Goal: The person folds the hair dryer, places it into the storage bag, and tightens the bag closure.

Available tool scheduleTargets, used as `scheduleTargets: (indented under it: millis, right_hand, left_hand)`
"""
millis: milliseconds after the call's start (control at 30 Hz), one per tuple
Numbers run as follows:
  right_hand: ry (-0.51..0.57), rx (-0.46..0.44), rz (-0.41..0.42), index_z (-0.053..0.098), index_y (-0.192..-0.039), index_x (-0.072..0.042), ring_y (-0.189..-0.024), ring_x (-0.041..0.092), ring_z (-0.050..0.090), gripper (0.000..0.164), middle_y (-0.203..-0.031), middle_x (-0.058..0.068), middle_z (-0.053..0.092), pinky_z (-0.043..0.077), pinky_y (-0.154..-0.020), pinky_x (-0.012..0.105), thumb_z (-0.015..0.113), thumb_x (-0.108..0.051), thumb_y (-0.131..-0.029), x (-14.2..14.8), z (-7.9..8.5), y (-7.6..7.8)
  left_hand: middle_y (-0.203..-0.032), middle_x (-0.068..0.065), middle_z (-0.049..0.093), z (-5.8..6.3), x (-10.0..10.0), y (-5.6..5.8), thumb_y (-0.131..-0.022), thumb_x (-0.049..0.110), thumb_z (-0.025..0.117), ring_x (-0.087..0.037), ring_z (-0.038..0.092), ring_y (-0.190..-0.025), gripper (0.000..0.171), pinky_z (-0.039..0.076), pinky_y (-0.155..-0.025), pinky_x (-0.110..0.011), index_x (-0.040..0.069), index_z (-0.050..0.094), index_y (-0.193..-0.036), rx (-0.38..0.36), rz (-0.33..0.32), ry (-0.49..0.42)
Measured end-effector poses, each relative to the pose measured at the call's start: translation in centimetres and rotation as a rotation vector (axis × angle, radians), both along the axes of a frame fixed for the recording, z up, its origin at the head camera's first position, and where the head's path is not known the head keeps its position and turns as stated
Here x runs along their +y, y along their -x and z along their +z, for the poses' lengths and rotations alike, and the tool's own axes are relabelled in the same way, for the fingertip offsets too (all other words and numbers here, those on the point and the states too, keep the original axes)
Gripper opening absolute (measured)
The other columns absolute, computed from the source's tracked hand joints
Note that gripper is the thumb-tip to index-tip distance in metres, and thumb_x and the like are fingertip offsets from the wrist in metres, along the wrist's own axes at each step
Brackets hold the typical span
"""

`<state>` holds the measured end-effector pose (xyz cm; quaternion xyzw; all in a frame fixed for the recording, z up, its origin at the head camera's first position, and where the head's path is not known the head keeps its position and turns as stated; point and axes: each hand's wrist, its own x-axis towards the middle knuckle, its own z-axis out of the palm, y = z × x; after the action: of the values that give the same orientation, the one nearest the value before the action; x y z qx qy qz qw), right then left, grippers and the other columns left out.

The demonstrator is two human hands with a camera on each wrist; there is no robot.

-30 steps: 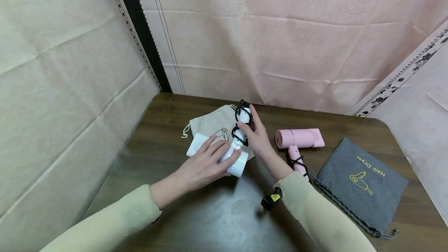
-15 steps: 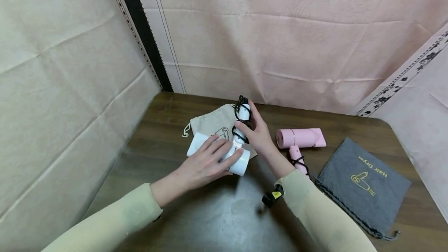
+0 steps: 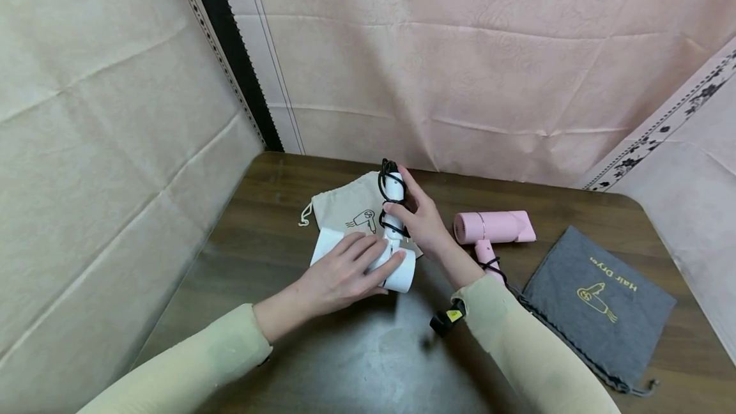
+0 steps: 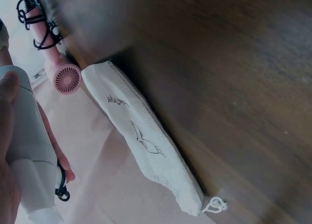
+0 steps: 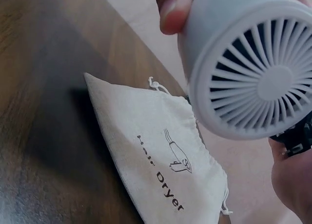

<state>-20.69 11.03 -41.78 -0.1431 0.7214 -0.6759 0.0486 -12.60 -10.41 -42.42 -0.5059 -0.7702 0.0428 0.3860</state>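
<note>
Both hands hold a white hair dryer [image 3: 402, 272] above the table, its handle pointing to the far side. My left hand [image 3: 345, 270] grips the barrel, fingers over the top and thumb out near the rear end. With thumb and fingers, my right hand [image 3: 425, 219] holds the handle, round which a black cord [image 3: 384, 181] is wound. Slatted vents on the dryer's round rear [image 5: 248, 63] fill much of the right wrist view. Below and behind the dryer lies a beige drawstring bag [image 3: 336, 206], printed with a hair dryer drawing and the words "Hair Dryer" [image 5: 161, 173].
To the right, a pink hair dryer [image 3: 497, 227] with a black cord round its handle lies on the brown wooden table [image 3: 253, 235]. A dark grey drawstring bag [image 3: 604, 331] with gold print lies beyond it. Cloth curtains [image 3: 402, 69] hang behind and at both sides.
The white hair dryer has turned slightly in my hands: its handle end has swung left and its rear end right. My left hand has shifted a little right. The bags stay put.
</note>
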Motion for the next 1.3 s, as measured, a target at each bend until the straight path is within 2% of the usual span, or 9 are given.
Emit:
scheduleTargets:
  millis: [200, 367, 633, 767, 900, 1100, 1300]
  right_hand:
    - [-0.011, -0.012, 0.063, 0.026, -0.172, -0.025, -0.129, 0.027, 0.057, 0.083, -0.161, 0.017, 0.046, 0.053, -0.096, 0.026, 0.066, -0.006, -0.102, 0.1, -0.1, 0.3]
    - [-0.041, -0.027, 0.099, 0.028, -0.171, -0.028, -0.125, 0.029, 0.057, 0.081, -0.159, 0.017, 0.046, 0.053, -0.095, 0.027, 0.066, -0.007, -0.102, 0.5, 0.0, 0.5]
    - [-0.104, -0.033, 0.136, 0.029, -0.170, -0.032, -0.124, 0.031, 0.054, 0.081, -0.157, 0.016, 0.046, 0.052, -0.098, 0.037, 0.067, -0.009, -0.103, 0.8, 0.0, 0.7]
    - [-0.126, -0.022, 0.170, 0.028, -0.171, -0.031, -0.129, 0.031, 0.054, 0.080, -0.161, 0.016, 0.043, 0.052, -0.099, 0.037, 0.066, -0.008, -0.104, 1.0, 0.1, 0.7]
    - [-0.147, 0.003, 0.218, 0.030, -0.170, -0.027, -0.132, 0.030, 0.053, 0.079, -0.164, 0.015, 0.042, 0.052, -0.100, 0.036, 0.065, -0.005, -0.103, 1.4, 0.1, 0.6]
    - [-0.328, 0.135, 0.311, 0.031, -0.170, -0.018, -0.137, 0.030, 0.051, 0.075, -0.170, 0.012, 0.038, 0.047, -0.109, 0.045, 0.065, -0.010, -0.104, 2.5, 0.2, 0.3]
    - [-0.352, 0.170, 0.284, 0.030, -0.170, -0.017, -0.151, 0.028, 0.043, 0.070, -0.174, 0.006, 0.032, 0.039, -0.120, 0.055, 0.063, -0.018, -0.108, 3.4, 0.3, -0.2]
  left_hand:
    - [-0.129, -0.017, 0.067, -0.1, 0.0, 0.0, -0.094, 0.053, 0.078, -0.032, 0.066, -0.114, 0.069, 0.055, -0.103, -0.045, 0.011, 0.059, -0.145, -0.002, -0.010, 0.005]
    - [-0.128, -0.018, 0.067, -0.3, 0.2, 0.0, -0.095, 0.052, 0.077, -0.032, 0.067, -0.113, 0.066, 0.056, -0.102, -0.044, 0.010, 0.060, -0.144, 0.018, -0.023, 0.004]
    - [-0.129, -0.018, 0.068, -0.6, 0.2, 0.1, -0.097, 0.053, 0.073, -0.032, 0.068, -0.112, 0.065, 0.056, -0.101, -0.044, 0.011, 0.059, -0.145, 0.032, -0.039, 0.021]
    - [-0.129, -0.018, 0.068, -0.7, 0.1, 0.1, -0.099, 0.052, 0.071, -0.032, 0.069, -0.112, 0.064, 0.057, -0.100, -0.044, 0.011, 0.058, -0.146, 0.024, -0.062, 0.034]
    - [-0.130, -0.016, 0.068, -0.8, 0.2, 0.3, -0.100, 0.052, 0.070, -0.030, 0.068, -0.114, 0.062, 0.056, -0.101, -0.043, 0.011, 0.059, -0.146, 0.014, -0.105, 0.041]
    - [-0.131, -0.017, 0.067, -0.8, 0.4, 0.7, -0.101, 0.049, 0.070, -0.028, 0.065, -0.123, 0.060, 0.054, -0.106, -0.043, 0.010, 0.059, -0.146, -0.005, -0.210, 0.056]
    - [-0.134, -0.016, 0.066, -0.5, 0.3, 1.2, -0.099, 0.048, 0.074, -0.028, 0.065, -0.124, 0.061, 0.052, -0.110, -0.044, 0.012, 0.060, -0.146, -0.036, -0.227, 0.046]
